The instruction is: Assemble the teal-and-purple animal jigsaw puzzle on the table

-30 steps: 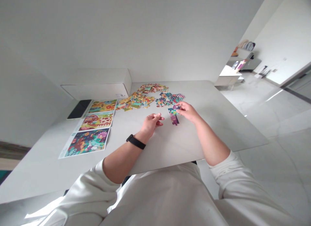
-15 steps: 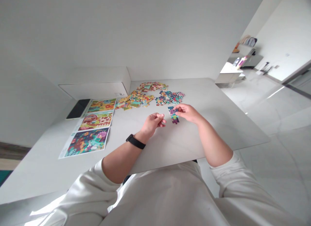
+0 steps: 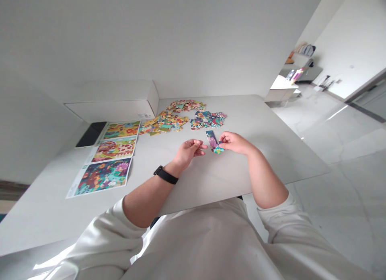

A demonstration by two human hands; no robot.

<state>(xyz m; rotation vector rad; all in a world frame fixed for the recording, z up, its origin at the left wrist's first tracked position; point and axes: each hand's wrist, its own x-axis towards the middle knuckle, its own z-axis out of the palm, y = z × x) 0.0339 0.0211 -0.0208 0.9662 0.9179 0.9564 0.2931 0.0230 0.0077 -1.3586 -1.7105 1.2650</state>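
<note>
My right hand (image 3: 235, 144) pinches a jigsaw piece (image 3: 218, 150) in teal and yellow-green between thumb and fingers. That piece lies beside the lower right of a dark blue and purple puzzle strip (image 3: 211, 140) on the table; whether the two are interlocked I cannot tell. Just left of the strip, my left hand (image 3: 190, 152) hovers palm inward. Its fingers are loosely bent and partly apart, holding nothing visible. Beyond both hands is a heap of dark blue and teal jigsaw pieces (image 3: 208, 119).
Yellow-orange pieces (image 3: 164, 122) and reddish pieces (image 3: 186, 105) form two other heaps. At the left lies a printed picture sheet (image 3: 102, 176) below two more pictures. A black phone (image 3: 91, 134) and a long white box (image 3: 110, 107) are behind them. The table (image 3: 271, 151) ends at right.
My right hand has drawn the teal and yellow-green piece down and turned it beside the purple strip. The left hand's fingers have straightened slightly. The view has shifted a little.
</note>
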